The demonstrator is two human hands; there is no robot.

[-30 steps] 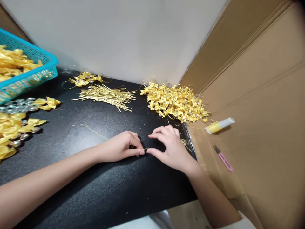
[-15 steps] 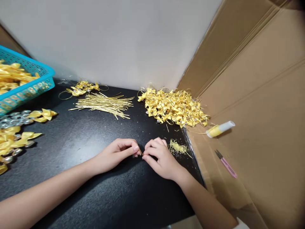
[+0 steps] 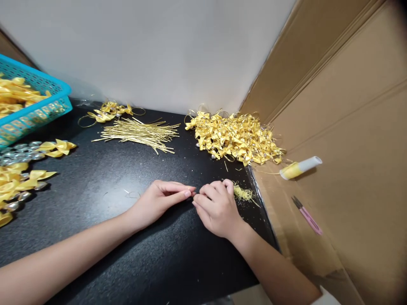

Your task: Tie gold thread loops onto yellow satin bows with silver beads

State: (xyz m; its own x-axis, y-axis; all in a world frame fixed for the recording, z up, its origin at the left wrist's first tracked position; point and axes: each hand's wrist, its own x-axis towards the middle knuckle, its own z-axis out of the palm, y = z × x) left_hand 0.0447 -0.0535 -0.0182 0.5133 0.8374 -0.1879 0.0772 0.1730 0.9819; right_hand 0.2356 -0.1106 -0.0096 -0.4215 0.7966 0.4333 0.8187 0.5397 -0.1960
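Observation:
Above the black table (image 3: 152, 258), my left hand (image 3: 160, 203) is closed in a pinch, thumb against fingers. A trace of yellow shows at its fingertips, too small to name. My right hand (image 3: 218, 207) meets it tip to tip, its fingers curled and closed. Whatever sits between the fingertips is mostly hidden. Just beyond my right hand lies a tangle of yellow thread scraps (image 3: 244, 193). A few thin thread bits (image 3: 130, 194) lie beside my left hand. Farther back is a bundle of gold ties (image 3: 140, 133).
Yellow ribbon bows with gold loops (image 3: 235, 137) are heaped at the back right. A blue basket (image 3: 60, 91) of yellow ribbon pieces stands left, near bows with silvery beads (image 3: 28, 182). On cardboard at right lie a thread spool (image 3: 300, 167) and pink-handled snips (image 3: 308, 217).
Both hands have moved slightly right and their fingertips have drawn closer together. The thin gold-brown piece seen between them before is now mostly covered. Thread bits show beside my left hand.

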